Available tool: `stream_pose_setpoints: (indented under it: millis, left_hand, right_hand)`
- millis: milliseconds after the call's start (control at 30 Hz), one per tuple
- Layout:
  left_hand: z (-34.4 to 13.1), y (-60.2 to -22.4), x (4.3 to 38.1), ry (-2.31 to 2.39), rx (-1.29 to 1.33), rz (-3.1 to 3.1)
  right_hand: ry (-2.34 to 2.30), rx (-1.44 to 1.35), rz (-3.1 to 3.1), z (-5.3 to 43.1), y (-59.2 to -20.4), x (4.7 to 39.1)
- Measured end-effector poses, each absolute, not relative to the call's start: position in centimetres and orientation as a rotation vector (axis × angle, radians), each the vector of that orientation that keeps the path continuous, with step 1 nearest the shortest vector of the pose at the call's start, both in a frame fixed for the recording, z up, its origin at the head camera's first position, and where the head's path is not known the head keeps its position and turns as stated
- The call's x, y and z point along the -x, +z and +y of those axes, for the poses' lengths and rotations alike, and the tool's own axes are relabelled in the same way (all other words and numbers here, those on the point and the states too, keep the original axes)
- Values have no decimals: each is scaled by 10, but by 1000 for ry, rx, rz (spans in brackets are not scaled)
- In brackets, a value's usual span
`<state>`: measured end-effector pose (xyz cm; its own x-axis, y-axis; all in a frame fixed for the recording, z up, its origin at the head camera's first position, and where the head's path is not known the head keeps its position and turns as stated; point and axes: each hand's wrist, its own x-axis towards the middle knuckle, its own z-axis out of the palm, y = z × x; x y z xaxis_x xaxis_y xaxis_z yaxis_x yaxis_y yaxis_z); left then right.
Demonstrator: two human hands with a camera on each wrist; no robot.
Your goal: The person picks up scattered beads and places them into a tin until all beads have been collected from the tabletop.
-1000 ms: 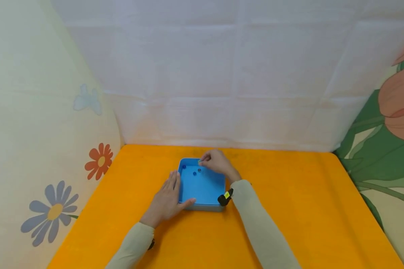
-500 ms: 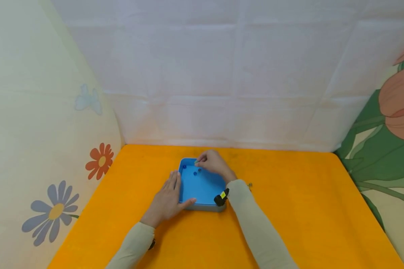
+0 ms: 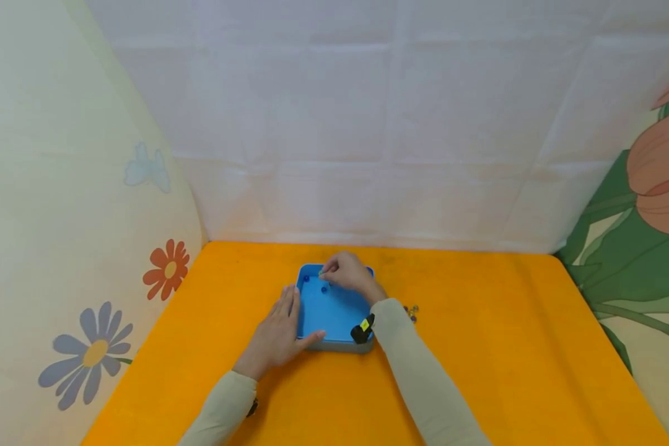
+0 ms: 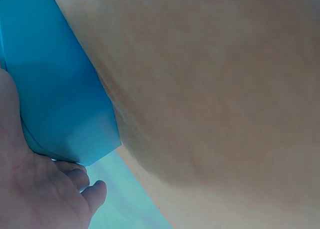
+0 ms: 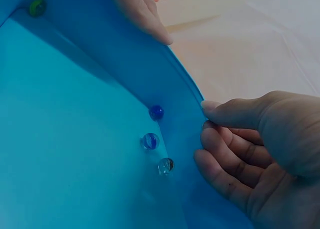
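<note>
A blue square box [image 3: 334, 319] sits on the table, with my left hand [image 3: 273, 337] laid along its left wall, fingers straight and thumb over the front rim. Over the far part of the box, my right hand [image 3: 348, 272] pinches a small greenish marble [image 3: 321, 273] between thumb and fingertips. In the right wrist view the fingers hide most of it. Inside, near one wall, lie a dark blue marble [image 5: 156, 112], a clear one with blue [image 5: 150, 141] and a clear one with brown [image 5: 165, 166]. A green marble [image 5: 37, 7] rests in a corner.
Several loose marbles [image 3: 412, 313] lie on the orange table [image 3: 507, 347] to the right of the box, beside the right sleeve. A white cloth [image 3: 368, 155] hangs behind the table, and flower-patterned cloths [image 3: 95, 248] flank it.
My right hand has shifted slightly left over the box, still pinching the marble. The sleeve moved with it, uncovering marbles on the table. My left hand stays put.
</note>
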<state>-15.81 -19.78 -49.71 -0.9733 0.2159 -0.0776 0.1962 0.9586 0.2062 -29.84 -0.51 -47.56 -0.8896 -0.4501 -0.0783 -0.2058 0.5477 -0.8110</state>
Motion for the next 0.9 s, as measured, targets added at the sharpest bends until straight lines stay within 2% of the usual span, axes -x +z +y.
stream_pose_setpoints:
  millis: [900]
  left_hand:
    - [-197,-498,159,296,-323,3025]
  right_hand:
    - [-1268,545,2485,-13,-472,294]
